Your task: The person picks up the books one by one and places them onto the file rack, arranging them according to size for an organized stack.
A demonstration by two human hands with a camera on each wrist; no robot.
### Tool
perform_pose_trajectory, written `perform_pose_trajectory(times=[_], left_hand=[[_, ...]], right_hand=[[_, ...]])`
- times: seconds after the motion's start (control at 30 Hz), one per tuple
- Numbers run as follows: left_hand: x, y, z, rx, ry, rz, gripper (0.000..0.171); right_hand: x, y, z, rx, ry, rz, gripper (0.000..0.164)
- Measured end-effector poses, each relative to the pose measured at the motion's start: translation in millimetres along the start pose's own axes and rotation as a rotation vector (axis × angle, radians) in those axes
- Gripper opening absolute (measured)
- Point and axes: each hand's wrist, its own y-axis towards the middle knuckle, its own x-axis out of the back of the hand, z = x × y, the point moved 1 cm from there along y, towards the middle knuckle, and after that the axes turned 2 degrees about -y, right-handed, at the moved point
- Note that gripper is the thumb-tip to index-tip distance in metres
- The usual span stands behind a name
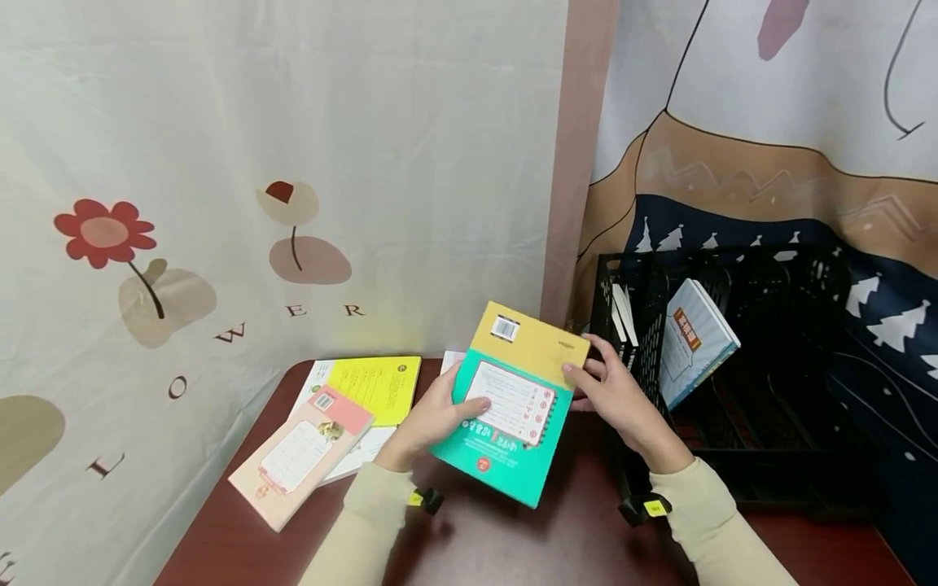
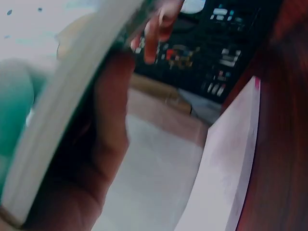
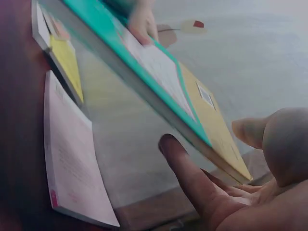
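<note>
A teal and yellow book [image 1: 506, 468] is held tilted above the table, its barcoded cover facing up. My left hand [image 1: 438, 411] grips its left edge, the thumb lying across the white panel and the fingers hidden beneath. At the upper right corner is my right hand [image 1: 614, 395], with the thumb over the yellow part and the fingers behind the edge. In the right wrist view, that book's corner [image 3: 236, 168] sits between the thumb and fingers. A pale pink book [image 3: 77, 159] stands on the table behind the held one, mostly hidden in the head view.
A pink book [image 1: 308, 456] overlaps a yellow and white book [image 1: 374, 391] on the table's left. On the right stands a black slotted rack [image 1: 777, 439], with a blue book [image 1: 692, 342] leaning in it and thin books [image 1: 623, 317] upright at its left end. Printed curtains [image 1: 410, 163] hang behind.
</note>
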Motion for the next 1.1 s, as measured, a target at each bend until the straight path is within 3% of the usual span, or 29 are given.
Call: perform_pose_trajectory(times=[0.1, 0.17, 0.3, 0.43, 0.5, 0.57, 0.7, 0.8, 0.9, 1.0, 1.1], left_hand=[[8.6, -2.5, 5.3, 0.022, 0.03, 0.116, 0.068], [11.4, -3.5, 7.1, 0.014, 0.05, 0.19, 0.066], [12.1, -3.8, 7.7, 0.017, 0.064, 0.324, 0.06], [10.7, -4.4, 6.2, 0.048, 0.122, 0.376, 0.054], [10.4, -4.6, 4.2, 0.049, 0.173, 0.335, 0.048], [10.7, -5.6, 1.0, 0.054, 0.23, 0.251, 0.041], [14.9, -6.4, -4.3, 0.051, 0.327, -0.008, 0.038], [18.2, -4.4, -6.2, 0.018, 0.359, -0.227, 0.047], [19.7, -0.5, -5.3, -0.026, 0.333, -0.398, 0.065], [19.5, 2.3, -3.5, -0.052, 0.227, -0.437, 0.087], [17.5, 3.8, -2.3, -0.053, 0.109, -0.4, 0.089]], right_hand=[[4.3, 1.4, -2.7, 0.018, -0.055, -0.007, 0.078], [5.2, 1.6, -5.3, 0.011, -0.091, 0.031, 0.07], [2.9, -0.1, -11.4, -0.021, -0.096, 0.237, 0.065], [0.2, -3.0, -16.3, -0.03, -0.08, 0.398, 0.06], [-0.6, -3.7, -17.0, -0.016, -0.084, 0.394, 0.057], [-0.8, -4.1, -16.8, 0.008, -0.089, 0.367, 0.056], [-0.6, -5.0, -12.5, 0.037, -0.101, 0.265, 0.058], [0.2, -5.5, -8.0, 0.054, -0.097, 0.179, 0.059], [1.7, -5.6, -3.8, 0.079, -0.057, 0.101, 0.058], [3.4, -5.6, -0.4, 0.106, 0.009, 0.027, 0.057], [4.2, -5.4, 2.3, 0.125, 0.057, -0.058, 0.057]])
